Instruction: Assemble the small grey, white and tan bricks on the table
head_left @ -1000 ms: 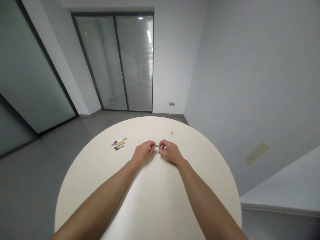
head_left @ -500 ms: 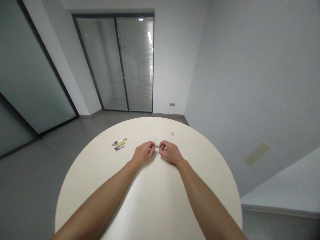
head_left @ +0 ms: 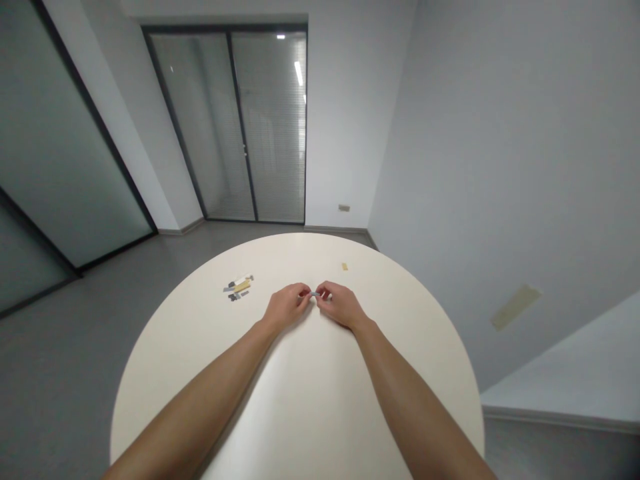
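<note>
Left hand: the left hand (head_left: pixel 286 307) is curled closed, its fingertips (head_left: pixel 303 291) pinching the left end of a small grey piece (head_left: pixel 315 293), with the wrist low over the worktop.

Right hand: the right hand (head_left: pixel 343 306) is curled in the same way and grips the right end of the same piece, so the two hands almost meet.

Held piece: it sits between both sets of fingers, just above the worktop, mostly hidden by them; its exact shape is too small to tell.

Arms: both bare forearms (head_left: pixel 400 393) run in from the lower corners of the view toward the middle of the worktop.

Worktop: a round, cream-white worktop (head_left: pixel 310 400) lies under the hands and arms.

Loose parts: a small cluster of grey, dark, tan and white plastic pieces (head_left: pixel 238 288) lies on the worktop, left of the left hand and near it.

Tan piece: one small tan piece (head_left: pixel 345 267) lies alone, beyond the right hand and near the far edge.

Floor: a grey floor (head_left: pixel 65 373) surrounds the worktop.

Room: ahead stands a glass door with blinds (head_left: pixel 240 127), a wall socket plate (head_left: pixel 344 208) to its right; a strip of beige tape (head_left: pixel 515 307) marks the right wall.
</note>
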Demonstrator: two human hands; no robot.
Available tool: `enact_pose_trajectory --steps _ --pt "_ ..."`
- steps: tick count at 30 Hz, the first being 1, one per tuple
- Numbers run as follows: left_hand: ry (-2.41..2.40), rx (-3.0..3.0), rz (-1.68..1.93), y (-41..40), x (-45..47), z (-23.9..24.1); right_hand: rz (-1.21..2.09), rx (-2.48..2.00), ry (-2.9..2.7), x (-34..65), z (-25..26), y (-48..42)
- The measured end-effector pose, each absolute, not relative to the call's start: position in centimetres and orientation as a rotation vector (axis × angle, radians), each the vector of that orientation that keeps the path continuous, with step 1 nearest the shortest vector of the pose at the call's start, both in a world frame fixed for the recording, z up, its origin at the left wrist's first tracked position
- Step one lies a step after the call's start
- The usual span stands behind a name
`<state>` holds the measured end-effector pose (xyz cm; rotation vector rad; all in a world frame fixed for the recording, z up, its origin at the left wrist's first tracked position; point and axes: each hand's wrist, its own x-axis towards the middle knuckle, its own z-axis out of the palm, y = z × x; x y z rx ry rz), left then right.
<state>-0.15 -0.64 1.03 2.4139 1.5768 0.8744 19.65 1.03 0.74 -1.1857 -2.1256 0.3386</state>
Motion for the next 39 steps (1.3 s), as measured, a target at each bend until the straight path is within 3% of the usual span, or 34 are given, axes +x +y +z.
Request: enact_pose_trajectory --steps 39 --pt "1.625 2.471 0.84 0.6 -0.5 -0.9 0.275 -1.237 -2.192 20.0 0.1 1.7"
